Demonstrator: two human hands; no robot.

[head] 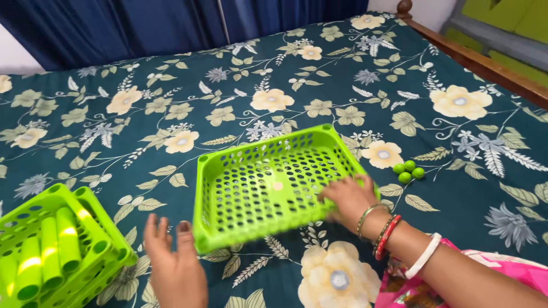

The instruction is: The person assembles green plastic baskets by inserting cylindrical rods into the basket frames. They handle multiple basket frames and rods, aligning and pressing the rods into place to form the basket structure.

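A bright green perforated plastic tray lies on the flowered bed sheet, near the middle, empty. My right hand, with bangles on the wrist, rests on the tray's near right corner and grips its rim. My left hand hovers with fingers spread just left of the tray's near left corner, holding nothing. Three small green round balls sit on the sheet to the right of the tray.
A second green perforated basket at the lower left holds several green tubes. The dark teal flowered sheet covers the bed. A wooden bed frame runs along the right, blue curtains behind.
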